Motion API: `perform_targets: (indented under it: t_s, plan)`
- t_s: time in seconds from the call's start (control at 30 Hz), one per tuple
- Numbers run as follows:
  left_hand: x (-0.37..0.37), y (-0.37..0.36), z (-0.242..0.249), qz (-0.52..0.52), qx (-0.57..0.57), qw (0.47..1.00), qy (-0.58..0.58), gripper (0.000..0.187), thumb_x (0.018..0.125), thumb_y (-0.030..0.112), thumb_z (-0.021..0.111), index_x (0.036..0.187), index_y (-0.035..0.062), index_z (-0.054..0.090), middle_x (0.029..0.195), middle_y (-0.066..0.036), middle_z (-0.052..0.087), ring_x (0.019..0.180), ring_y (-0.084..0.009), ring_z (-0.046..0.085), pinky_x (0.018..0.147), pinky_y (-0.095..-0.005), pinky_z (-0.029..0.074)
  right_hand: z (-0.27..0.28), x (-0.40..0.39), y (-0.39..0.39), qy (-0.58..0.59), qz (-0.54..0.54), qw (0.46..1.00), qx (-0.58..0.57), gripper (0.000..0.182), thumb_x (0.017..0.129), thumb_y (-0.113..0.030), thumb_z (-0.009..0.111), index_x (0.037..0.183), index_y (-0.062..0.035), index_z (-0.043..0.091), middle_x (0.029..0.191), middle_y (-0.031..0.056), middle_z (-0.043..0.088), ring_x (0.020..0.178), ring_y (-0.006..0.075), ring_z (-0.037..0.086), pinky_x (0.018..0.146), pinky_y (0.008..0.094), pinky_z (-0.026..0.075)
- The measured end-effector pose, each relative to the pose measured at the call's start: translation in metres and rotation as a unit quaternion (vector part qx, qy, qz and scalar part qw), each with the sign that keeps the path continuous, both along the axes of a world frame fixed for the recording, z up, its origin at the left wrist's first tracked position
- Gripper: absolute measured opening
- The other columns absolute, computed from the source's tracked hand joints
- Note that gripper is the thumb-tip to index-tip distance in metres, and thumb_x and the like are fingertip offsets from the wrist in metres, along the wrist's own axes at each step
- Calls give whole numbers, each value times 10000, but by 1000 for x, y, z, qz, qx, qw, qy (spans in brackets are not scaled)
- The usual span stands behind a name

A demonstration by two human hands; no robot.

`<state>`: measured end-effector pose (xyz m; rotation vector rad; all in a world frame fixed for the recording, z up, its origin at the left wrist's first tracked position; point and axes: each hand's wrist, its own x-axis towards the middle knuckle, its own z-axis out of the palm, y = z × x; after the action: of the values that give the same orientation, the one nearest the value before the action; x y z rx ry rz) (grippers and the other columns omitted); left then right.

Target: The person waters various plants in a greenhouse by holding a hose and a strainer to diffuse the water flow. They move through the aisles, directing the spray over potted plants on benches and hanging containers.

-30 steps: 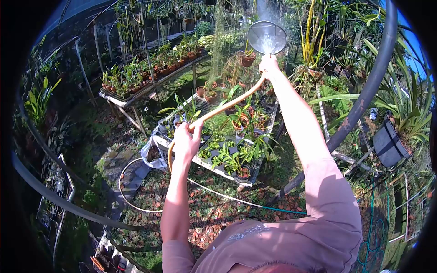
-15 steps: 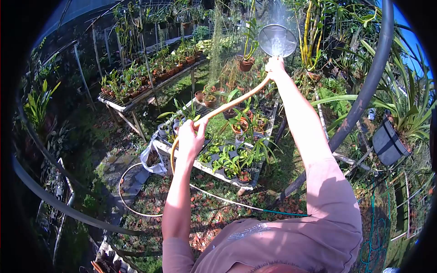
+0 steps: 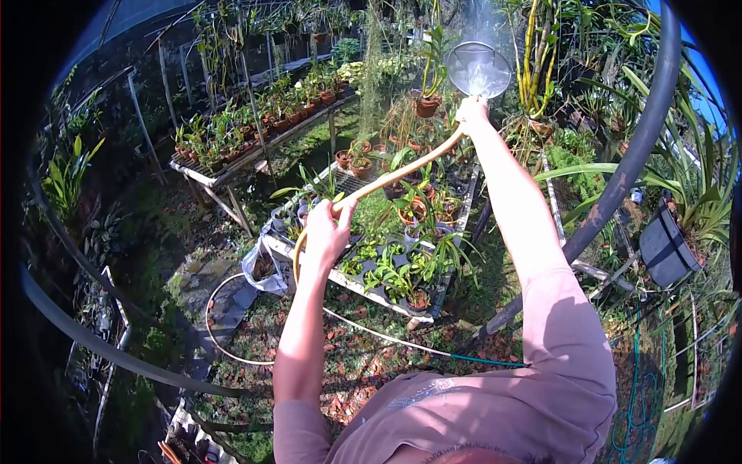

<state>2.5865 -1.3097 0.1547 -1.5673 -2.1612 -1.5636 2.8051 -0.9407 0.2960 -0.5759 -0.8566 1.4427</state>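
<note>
An orange-yellow garden hose (image 3: pixel 402 172) runs between my two hands. My left hand (image 3: pixel 328 232) is closed round it above the near plant bench, and the rest of the hose drops down behind that forearm. With the arm stretched far forward, my right hand (image 3: pixel 472 110) grips the hose near its outlet end. Just beyond the fingers is a round, dark-rimmed disc (image 3: pixel 479 69), with water spraying through and past it. How the disc joins the hose is hidden by the hand. A hanging terracotta pot (image 3: pixel 427 105) with a tall plant is left of the spray.
Potted plants stand on the near bench (image 3: pixel 363 290) and on a long bench (image 3: pixel 202 177) at left. A thick dark pipe (image 3: pixel 618 185) slants across the right side, near a hanging black planter (image 3: pixel 668 247). A white plastic bag (image 3: pixel 263 271) hangs at the bench corner.
The scene has shifted slightly right and down in view. Both hands keep their hold on the hose, and water still sprays from its end.
</note>
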Motion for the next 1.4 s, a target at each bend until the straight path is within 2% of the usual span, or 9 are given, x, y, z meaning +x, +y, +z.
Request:
perform_targets:
  t_s: [0.1, 0.23, 0.33, 0.53, 0.57, 0.7, 0.8, 1.1, 1.4]
  plan:
    - [-11, 10, -9, -11, 11, 1000, -12, 473, 917, 416, 682, 787, -28, 585, 720, -194, 627, 648, -307, 620, 626, -405, 482, -13, 2, 9, -7, 44, 999, 1, 266, 1016, -267, 409, 774, -167, 455, 541, -13, 415, 366, 160, 389, 326, 310, 297]
    - [-30, 15, -16, 0, 42, 999, 28, 458, 907, 395, 697, 757, -22, 584, 673, -187, 609, 589, -326, 592, 594, -419, 467, -21, -15, 19, 6, 45, 999, -28, 536, 947, -570, 291, 606, -168, 388, 452, 0, 339, 334, 193, 325, 344, 343, 242]
    - [-43, 9, -3, -7, 30, 999, 34, 489, 901, 425, 694, 752, -25, 572, 693, -197, 607, 618, -319, 599, 601, -419, 468, -30, -24, 27, -25, 128, 991, 16, 519, 971, -531, 264, 641, -156, 406, 470, -4, 366, 337, 192, 350, 336, 331, 259]
    - [-78, 11, 13, 23, 9, 996, 85, 502, 890, 447, 694, 771, -28, 585, 732, -210, 608, 686, -334, 616, 645, -425, 473, -8, -56, -2, -61, 93, 993, 41, 231, 987, -166, 418, 762, -121, 443, 516, -1, 393, 339, 164, 379, 314, 325, 298]
    - [-81, 10, 17, 21, 8, 996, 81, 504, 892, 457, 689, 792, -29, 597, 746, -214, 620, 696, -341, 624, 659, -425, 485, -2, -66, -14, -106, 8, 993, 54, 146, 935, -48, 489, 809, -110, 447, 516, 0, 383, 337, 162, 378, 307, 331, 299]
    - [-95, 6, 36, 27, -30, 998, 38, 559, 886, 511, 672, 843, -45, 632, 780, -209, 653, 726, -286, 654, 700, -388, 512, 3, -74, -7, -34, 60, 997, 25, 151, 910, -34, 515, 795, -125, 478, 519, 4, 399, 340, 173, 395, 310, 346, 294]
    - [-97, 2, 47, 30, -36, 999, -3, 626, 838, 565, 711, 799, -53, 618, 701, -168, 623, 650, -189, 587, 640, -350, 491, 1, -78, 4, -160, 73, 983, 55, 147, 903, -48, 520, 785, -128, 487, 523, 5, 403, 349, 177, 414, 311, 355, 299]
    - [-118, -15, 39, 58, -1, 998, -17, 636, 826, 568, 731, 741, -41, 567, 663, -127, 578, 623, -154, 509, 599, -333, 459, 18, -124, -6, -83, 60, 992, 73, 309, 870, 14, 550, 1079, -130, 374, 583, 36, 438, 384, 158, 421, 326, 328, 332]
    - [-141, -31, 21, 59, 3, 998, -24, 641, 840, 563, 718, 735, -51, 567, 649, -138, 574, 619, -169, 513, 602, -354, 458, 29, -160, -48, -126, -9, 985, 121, 392, 846, 39, 550, 1142, -149, 373, 644, 50, 469, 396, 159, 443, 327, 323, 345]
